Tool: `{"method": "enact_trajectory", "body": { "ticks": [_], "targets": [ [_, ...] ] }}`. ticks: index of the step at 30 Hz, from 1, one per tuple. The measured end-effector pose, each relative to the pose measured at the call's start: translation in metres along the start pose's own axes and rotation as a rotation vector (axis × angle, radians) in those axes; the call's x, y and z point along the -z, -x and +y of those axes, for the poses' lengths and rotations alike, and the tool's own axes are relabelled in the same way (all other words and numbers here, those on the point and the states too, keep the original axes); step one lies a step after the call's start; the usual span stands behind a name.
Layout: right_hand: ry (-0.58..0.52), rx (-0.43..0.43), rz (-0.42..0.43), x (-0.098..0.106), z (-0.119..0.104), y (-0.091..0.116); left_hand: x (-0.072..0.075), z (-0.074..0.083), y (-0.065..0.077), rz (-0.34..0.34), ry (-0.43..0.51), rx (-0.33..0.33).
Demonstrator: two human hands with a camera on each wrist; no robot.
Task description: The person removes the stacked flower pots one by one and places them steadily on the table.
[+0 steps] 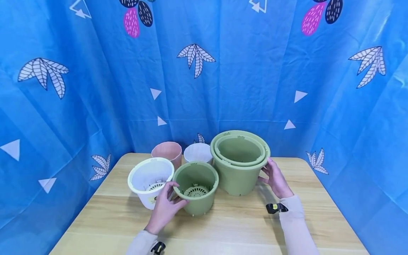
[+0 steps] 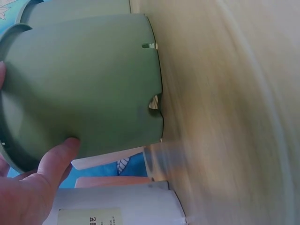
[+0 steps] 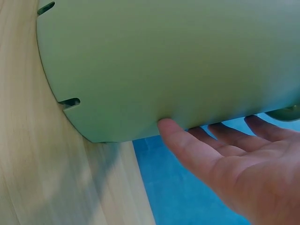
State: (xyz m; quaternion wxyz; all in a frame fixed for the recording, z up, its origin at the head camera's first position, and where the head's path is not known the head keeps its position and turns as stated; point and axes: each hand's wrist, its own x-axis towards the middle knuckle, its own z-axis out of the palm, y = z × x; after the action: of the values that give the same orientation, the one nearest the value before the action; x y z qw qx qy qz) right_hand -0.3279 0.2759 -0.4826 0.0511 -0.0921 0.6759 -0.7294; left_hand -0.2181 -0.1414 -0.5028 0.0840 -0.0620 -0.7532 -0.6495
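A small green flower pot [image 1: 199,205] stands upright with a slotted base inside. My left hand [image 1: 166,209] grips its left side, the thumb on the outer wall and a finger along the rim; the left wrist view shows the thumb [image 2: 61,157] on the wall. To the right stands a large green flower pot [image 1: 237,182] with a smaller green pot [image 1: 240,148] nested inside it. My right hand [image 1: 276,178] touches the large pot's right side. In the right wrist view its thumb and loosely extended fingers [image 3: 187,145] lie against the wall.
A white pot [image 1: 143,194] with a label and slotted base stands just left of the small green pot. Behind them are a pink pot [image 1: 169,150] and another white pot [image 1: 197,152]. All stand on a wooden table [image 1: 242,226], with a blue patterned curtain [image 1: 239,81] around it.
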Motion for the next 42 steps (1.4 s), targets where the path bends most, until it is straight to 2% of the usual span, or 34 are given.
{"method": "enact_trajectory", "body": {
  "ticks": [15, 30, 34, 38, 42],
  "targets": [
    [-0.057, 0.028, -0.078, 0.003, -0.006, 0.003, -0.004, 0.002, -0.002, -0.009, -0.011, -0.019],
    [-0.077, 0.013, -0.069, 0.004, -0.006, 0.0, -0.001, 0.002, -0.002, -0.017, -0.014, -0.008],
    [-0.076, 0.015, -0.066, 0.004, -0.005, 0.0, 0.0, 0.004, -0.002, -0.037, -0.016, -0.003],
    [-0.069, 0.015, -0.063, 0.004, -0.004, 0.001, 0.004, 0.007, -0.001, -0.058, -0.044, 0.006],
    [-0.063, 0.013, -0.051, 0.003, -0.003, 0.001, 0.011, 0.011, 0.002, -0.082, -0.118, 0.009]
  ]
}}
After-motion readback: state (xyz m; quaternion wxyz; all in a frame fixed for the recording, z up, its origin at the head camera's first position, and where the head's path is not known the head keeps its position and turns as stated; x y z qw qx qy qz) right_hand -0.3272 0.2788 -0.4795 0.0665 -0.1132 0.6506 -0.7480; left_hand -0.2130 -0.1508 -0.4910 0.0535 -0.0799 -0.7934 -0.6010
